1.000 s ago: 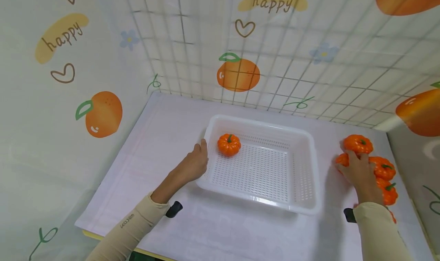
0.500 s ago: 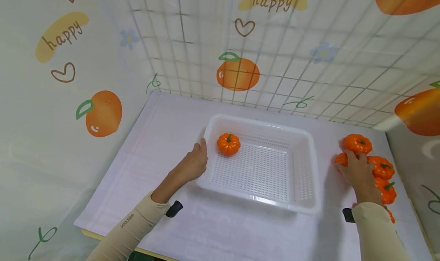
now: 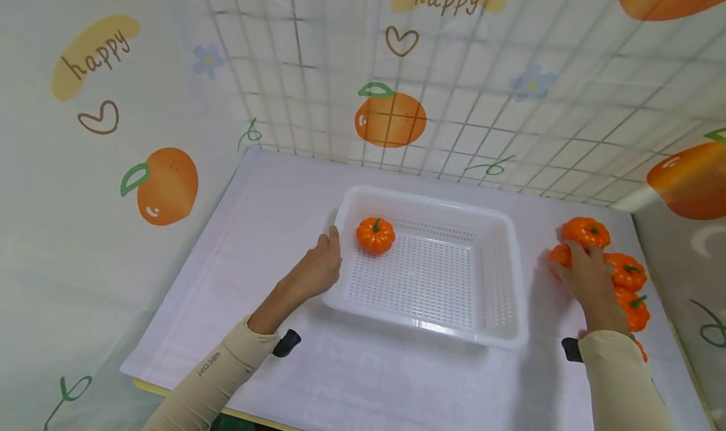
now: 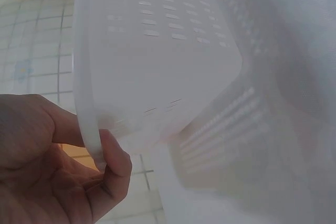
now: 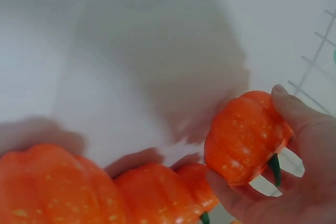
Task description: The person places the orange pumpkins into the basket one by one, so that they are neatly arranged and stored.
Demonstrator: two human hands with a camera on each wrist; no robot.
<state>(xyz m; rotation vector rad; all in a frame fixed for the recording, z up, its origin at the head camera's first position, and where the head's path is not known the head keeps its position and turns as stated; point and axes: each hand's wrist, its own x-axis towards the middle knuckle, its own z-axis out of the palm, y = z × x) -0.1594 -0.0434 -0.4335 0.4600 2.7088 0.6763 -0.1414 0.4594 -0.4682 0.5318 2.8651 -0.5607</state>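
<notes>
1. Left hand (image 3: 317,267) grips the left short side of the white plastic basket (image 3: 425,324); wrist view has thumb and fingers pinching the rim, a fingertip hooked over it.
2. Right hand (image 3: 590,280) grips an orange mini pumpkin (image 5: 244,137), thumb on one side, fingers on the other; green stem on palm side. Can't tell if it's lifted off the table.
3. Held pumpkin is right of the basket, well apart from it.
4. Pumpkin in basket (image 3: 375,235): upright, stem up, near the left wall, far half.
5. Around the right hand: far pumpkin (image 3: 586,231) just beyond the fingers; middle pumpkin (image 3: 626,272) and near pumpkin (image 3: 632,309) to its right, close together; another partly hidden by the right sleeve (image 3: 621,380).
6. Basket sits flat on the white-covered table (image 3: 272,198), perforated floor and walls.
7. Backdrop sheet (image 3: 340,53) behind: printed oranges, hearts, "happy".
</notes>
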